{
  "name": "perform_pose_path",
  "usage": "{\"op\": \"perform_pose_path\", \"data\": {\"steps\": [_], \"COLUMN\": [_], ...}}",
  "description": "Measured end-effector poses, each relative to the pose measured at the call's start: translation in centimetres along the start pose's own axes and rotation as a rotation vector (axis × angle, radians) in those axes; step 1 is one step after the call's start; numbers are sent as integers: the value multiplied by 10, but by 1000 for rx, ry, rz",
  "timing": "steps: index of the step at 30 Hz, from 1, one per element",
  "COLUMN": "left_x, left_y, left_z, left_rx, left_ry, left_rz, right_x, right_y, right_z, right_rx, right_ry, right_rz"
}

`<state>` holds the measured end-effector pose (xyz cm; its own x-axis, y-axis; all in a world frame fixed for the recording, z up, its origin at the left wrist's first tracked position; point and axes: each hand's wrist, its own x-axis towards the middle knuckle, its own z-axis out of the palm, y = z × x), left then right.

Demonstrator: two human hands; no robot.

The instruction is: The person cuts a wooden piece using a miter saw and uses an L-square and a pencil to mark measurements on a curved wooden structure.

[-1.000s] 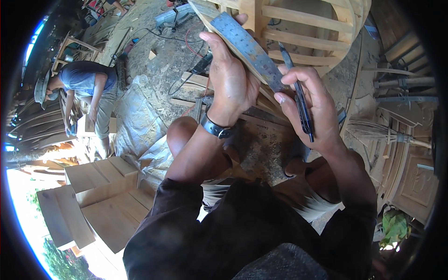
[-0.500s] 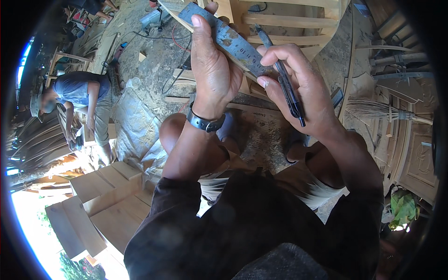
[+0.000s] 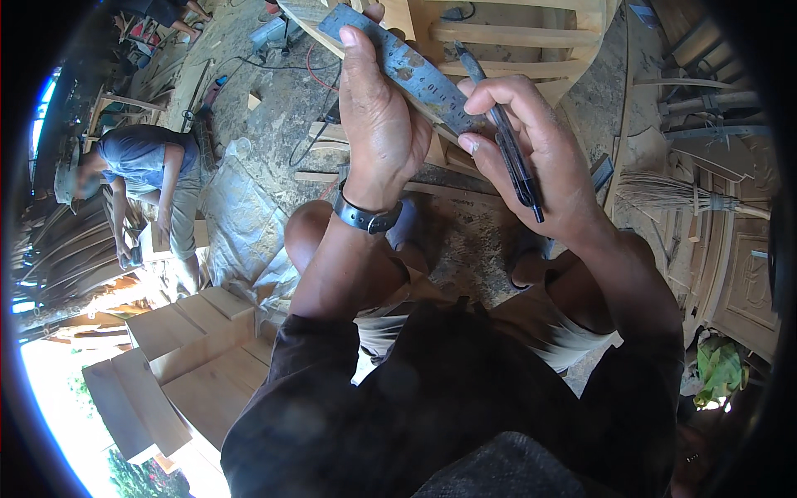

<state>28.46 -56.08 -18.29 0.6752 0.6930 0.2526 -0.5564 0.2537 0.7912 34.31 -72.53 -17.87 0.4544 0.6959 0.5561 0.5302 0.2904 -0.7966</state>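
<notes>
A worn, blue-grey metal ruler (image 3: 407,68) lies slanted along a wooden edge at the top middle. My left hand (image 3: 378,137) is closed on the ruler, thumb pressed on its upper end and fingers mostly hidden behind it and the wood. Between the fingers of my right hand (image 3: 552,166) sits a dark pen (image 3: 516,158), its tapered end pointing up and away from me. That hand's thumb and forefinger also meet the ruler's lower right end. Beyond both hands is a pale wooden frame (image 3: 515,35) with curved sides and several slats.
Stacked wooden box-like pieces (image 3: 207,365) stand at my lower left. A co-worker (image 3: 149,162) in a blue shirt bends over at the left. Cords cross the dusty floor (image 3: 274,108). On the right are a twig broom (image 3: 672,192), carved panels (image 3: 747,286) and a leafy plant (image 3: 719,365).
</notes>
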Motion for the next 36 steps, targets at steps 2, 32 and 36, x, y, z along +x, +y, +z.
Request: {"op": "perform_pose_path", "data": {"steps": [2,32,36], "left_x": [-1,-4,-5], "left_y": [0,0,-3], "left_z": [1,6,5], "left_rx": [17,-49,-50], "left_ry": [21,-36,-31], "left_rz": [-1,-36,-41], "right_x": [-1,-3,-3], "right_y": [-2,-1,-2], "right_z": [-2,1,2], "right_rx": [-18,-43,-37], "right_ry": [-25,-30,-40], "right_rz": [67,103,115]}}
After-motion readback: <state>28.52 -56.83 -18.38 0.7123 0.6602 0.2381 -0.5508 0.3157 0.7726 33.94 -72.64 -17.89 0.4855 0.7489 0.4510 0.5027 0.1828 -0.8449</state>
